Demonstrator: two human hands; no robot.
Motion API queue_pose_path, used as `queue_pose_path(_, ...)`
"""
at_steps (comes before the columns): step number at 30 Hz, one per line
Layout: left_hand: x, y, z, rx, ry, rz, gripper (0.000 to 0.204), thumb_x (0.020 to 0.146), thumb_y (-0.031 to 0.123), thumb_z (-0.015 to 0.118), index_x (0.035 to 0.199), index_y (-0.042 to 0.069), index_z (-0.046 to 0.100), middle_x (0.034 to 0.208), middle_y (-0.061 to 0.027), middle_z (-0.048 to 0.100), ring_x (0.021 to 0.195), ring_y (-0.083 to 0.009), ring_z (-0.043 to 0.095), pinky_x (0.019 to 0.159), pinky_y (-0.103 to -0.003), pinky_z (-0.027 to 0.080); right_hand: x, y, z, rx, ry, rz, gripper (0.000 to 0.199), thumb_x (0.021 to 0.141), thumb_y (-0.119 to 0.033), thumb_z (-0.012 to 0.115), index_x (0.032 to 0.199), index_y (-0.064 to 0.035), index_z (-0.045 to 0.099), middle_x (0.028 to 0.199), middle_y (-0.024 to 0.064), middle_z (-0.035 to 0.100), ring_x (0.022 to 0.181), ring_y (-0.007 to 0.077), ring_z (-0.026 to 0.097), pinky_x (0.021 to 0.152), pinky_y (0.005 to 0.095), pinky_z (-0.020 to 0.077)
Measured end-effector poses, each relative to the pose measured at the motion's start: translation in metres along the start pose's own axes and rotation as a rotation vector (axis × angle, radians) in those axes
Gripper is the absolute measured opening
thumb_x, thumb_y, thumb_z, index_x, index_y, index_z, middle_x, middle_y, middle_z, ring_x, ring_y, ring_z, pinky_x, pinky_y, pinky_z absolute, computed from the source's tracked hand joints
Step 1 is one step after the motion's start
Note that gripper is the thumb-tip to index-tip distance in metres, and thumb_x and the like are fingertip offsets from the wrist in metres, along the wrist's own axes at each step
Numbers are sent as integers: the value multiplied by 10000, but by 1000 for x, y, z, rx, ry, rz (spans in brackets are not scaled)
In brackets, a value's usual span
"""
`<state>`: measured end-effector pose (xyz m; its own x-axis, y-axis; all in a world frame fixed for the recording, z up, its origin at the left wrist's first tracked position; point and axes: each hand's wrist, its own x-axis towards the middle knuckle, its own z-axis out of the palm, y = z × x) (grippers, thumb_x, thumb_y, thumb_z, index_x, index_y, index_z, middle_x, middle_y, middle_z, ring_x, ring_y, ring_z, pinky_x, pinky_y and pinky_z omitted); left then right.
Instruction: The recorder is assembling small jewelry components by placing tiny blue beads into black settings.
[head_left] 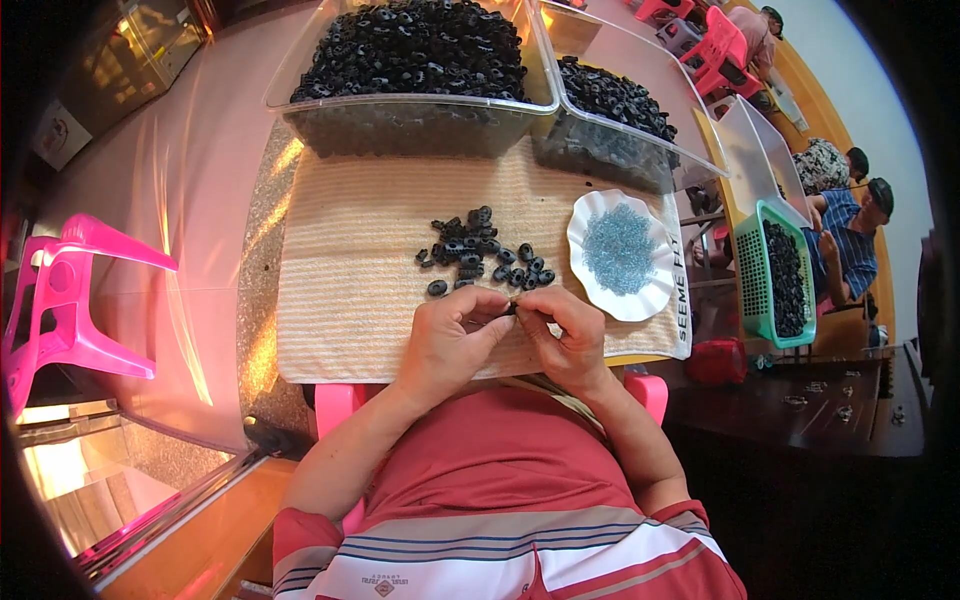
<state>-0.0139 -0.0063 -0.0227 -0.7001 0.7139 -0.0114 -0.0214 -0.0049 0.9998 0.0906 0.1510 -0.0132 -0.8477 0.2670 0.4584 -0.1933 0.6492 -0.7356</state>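
Note:
My left hand (pixel 452 338) and my right hand (pixel 563 338) meet at the near part of the towel-covered table (pixel 340 250). Their thumbs and fingertips pinch a small black part (pixel 511 309), mostly hidden between them. Just beyond my fingers lies a loose pile of small black plastic parts (pixel 468 245), several of them rounded with openings. To the right of the pile, a white wavy-rimmed plate (pixel 652 303) carries many tiny pale-blue clear pieces (pixel 622 248).
Two clear plastic bins (pixel 410 128), (pixel 610 150) full of black parts stand at the table's far side. A pink stool (pixel 90 300) is on the left. On the right are a green basket (pixel 752 280) of black parts and other people (pixel 855 235) seated at a bench.

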Motion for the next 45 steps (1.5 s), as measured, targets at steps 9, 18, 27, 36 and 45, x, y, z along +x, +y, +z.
queue_pose_path(9,1,-5,2,-99,14,-53,220,898,53,746,1097,-27,693,995,-101,746,923,-142,711,838,-280,576,7,-4,-2,-121,32,-137,225,802,109,730,991,-2,680,902,151,713,789,292,707,694,346,552)
queue_pose_path(18,0,-7,3,-147,40,-32,233,899,46,738,1112,-25,677,983,-83,735,912,-126,698,815,-272,571,4,-7,-1,-200,-28,-233,386,725,101,708,1090,-4,643,987,178,707,872,352,707,757,398,573)
queue_pose_path(27,0,-6,3,-230,59,-68,254,900,27,726,1137,-31,656,998,-87,724,921,-123,692,818,-268,569,5,-9,8,-339,-42,-348,539,682,-36,868,1152,-13,606,1072,179,673,899,363,689,755,412,577)
queue_pose_path(36,-4,2,6,-188,84,-31,238,903,19,710,1129,-35,657,1008,-95,733,925,-137,705,827,-274,571,5,-8,8,-458,8,-494,366,764,-27,795,1073,52,615,1039,196,663,905,357,681,775,406,593)
queue_pose_path(45,-6,0,10,-152,130,3,230,892,25,714,1108,-39,670,992,-109,743,889,-138,713,789,-273,577,0,-3,8,-462,33,-503,341,751,-21,812,1040,23,636,1083,211,698,951,371,710,807,429,601)
